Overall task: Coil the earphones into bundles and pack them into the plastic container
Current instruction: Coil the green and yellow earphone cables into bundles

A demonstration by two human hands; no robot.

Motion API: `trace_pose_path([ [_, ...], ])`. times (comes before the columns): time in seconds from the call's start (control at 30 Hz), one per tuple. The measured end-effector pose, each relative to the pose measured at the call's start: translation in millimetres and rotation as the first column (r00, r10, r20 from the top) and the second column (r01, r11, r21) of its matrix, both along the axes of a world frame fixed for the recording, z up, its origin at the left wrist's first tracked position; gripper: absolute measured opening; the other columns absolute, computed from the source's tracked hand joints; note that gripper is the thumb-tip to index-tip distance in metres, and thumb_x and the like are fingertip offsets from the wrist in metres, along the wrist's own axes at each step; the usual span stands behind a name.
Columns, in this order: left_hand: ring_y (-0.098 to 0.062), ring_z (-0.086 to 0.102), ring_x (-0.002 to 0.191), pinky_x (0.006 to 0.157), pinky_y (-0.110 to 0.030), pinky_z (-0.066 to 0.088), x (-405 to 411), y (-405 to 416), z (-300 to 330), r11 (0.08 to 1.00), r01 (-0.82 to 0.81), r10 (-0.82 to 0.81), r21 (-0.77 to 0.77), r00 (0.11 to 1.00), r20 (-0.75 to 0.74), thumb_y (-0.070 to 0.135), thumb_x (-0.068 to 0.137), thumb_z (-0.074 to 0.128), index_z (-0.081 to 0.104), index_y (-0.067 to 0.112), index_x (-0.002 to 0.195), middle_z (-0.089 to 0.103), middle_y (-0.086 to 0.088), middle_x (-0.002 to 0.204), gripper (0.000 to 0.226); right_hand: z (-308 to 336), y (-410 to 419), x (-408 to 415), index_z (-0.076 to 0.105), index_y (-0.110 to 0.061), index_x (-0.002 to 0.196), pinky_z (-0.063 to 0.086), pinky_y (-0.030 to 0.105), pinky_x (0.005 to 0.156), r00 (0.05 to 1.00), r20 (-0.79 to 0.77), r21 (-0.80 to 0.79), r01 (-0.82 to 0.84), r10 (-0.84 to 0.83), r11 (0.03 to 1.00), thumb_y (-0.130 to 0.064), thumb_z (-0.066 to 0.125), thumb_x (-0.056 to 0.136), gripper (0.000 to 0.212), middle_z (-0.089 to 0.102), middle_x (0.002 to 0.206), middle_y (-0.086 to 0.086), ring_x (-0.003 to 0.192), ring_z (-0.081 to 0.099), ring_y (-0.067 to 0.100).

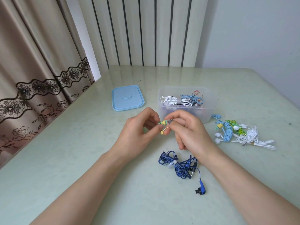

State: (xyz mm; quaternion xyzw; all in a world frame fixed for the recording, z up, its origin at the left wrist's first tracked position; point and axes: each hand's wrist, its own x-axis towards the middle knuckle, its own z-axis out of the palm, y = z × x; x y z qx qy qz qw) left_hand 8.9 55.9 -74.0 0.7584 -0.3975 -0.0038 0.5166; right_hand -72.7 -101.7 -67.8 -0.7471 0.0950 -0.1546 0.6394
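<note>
Above the table's middle, my left hand [141,127] and my right hand [186,132] pinch a small green-and-yellow earphone set [163,123] between their fingertips; its cord is mostly hidden in my fingers. Just behind stands the clear plastic container [209,111], holding several coiled white, blue and red earphones [183,99]. A dark blue earphone bundle [177,164] lies in front of my right wrist, one earbud trailing toward me. A pile of light blue, green and white earphones [238,133] lies to the right.
The light blue container lid [127,97] lies flat to the left of the container. The table's left edge runs diagonally beside a lace-trimmed curtain [37,65]. A ribbed radiator stands behind the table.
</note>
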Motion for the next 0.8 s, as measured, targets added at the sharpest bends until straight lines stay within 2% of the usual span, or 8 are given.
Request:
trace_pose_path([
  [0.23, -0.011, 0.067, 0.081, 0.078, -0.017, 0.051, -0.5, 1.6, 0.2, 1.0, 0.031, -0.031, 0.0, 0.999, 0.021, 0.003, 0.092, 0.071, 0.064, 0.011, 0.1, 0.07, 0.003, 0.088, 0.014, -0.6, -0.9, 0.0, 0.064, -0.01, 0.1, 0.027, 0.016, 0.037, 1.0, 0.008, -0.008, 0.017, -0.016, 1.0, -0.008, 0.054, 0.097, 0.011, 0.07, 0.071, 0.006, 0.033, 0.039, 0.016],
  [0.4, -0.012, 0.067, 0.085, 0.079, -0.018, 0.049, 0.4, 2.5, -0.2, 0.999, 0.035, -0.036, 0.023, 0.999, 0.033, 0.005, 0.095, 0.068, 0.071, 0.017, 0.103, 0.072, 0.01, 0.088, 0.015, 0.5, -2.5, -0.7, 0.067, -0.012, 0.096, 0.025, 0.019, 0.039, 0.999, -0.016, 0.005, 0.028, -0.028, 1.0, -0.011, 0.058, 0.096, 0.009, 0.061, 0.064, 0.0, 0.033, 0.04, 0.014],
  [0.6, -0.016, 0.071, 0.092, 0.085, -0.023, 0.052, 2.2, 3.3, 0.6, 0.994, 0.099, -0.102, -0.035, 0.992, -0.081, 0.005, 0.097, 0.068, 0.071, 0.015, 0.105, 0.075, 0.005, 0.096, 0.014, 4.3, -6.6, -1.3, 0.068, -0.009, 0.096, 0.024, 0.024, 0.044, 0.999, -0.045, 0.124, -0.022, 0.028, 0.992, -0.009, 0.059, 0.094, 0.009, 0.055, 0.061, -0.002, 0.034, 0.039, 0.013],
  [0.7, -0.02, 0.073, 0.095, 0.089, -0.029, 0.053, 3.4, 3.1, 0.8, 0.99, 0.124, -0.132, -0.069, 0.982, -0.135, 0.005, 0.097, 0.067, 0.071, 0.012, 0.104, 0.076, 0.001, 0.099, 0.011, 6.0, -6.8, -1.9, 0.064, -0.006, 0.101, 0.025, 0.021, 0.042, 0.998, -0.046, 0.169, -0.042, 0.05, 0.985, -0.008, 0.059, 0.094, 0.01, 0.059, 0.064, -0.001, 0.035, 0.039, 0.013],
  [0.8, -0.022, 0.073, 0.095, 0.09, -0.028, 0.054, 2.8, 3.1, 1.7, 0.982, 0.152, -0.169, -0.113, 0.971, -0.167, 0.003, 0.096, 0.067, 0.07, 0.008, 0.102, 0.077, -0.001, 0.097, 0.008, 7.1, -6.2, -2.6, 0.063, -0.004, 0.099, 0.027, 0.02, 0.04, 0.998, -0.034, 0.166, -0.054, 0.061, 0.985, -0.008, 0.059, 0.094, 0.008, 0.064, 0.07, 0.002, 0.036, 0.039, 0.014],
])
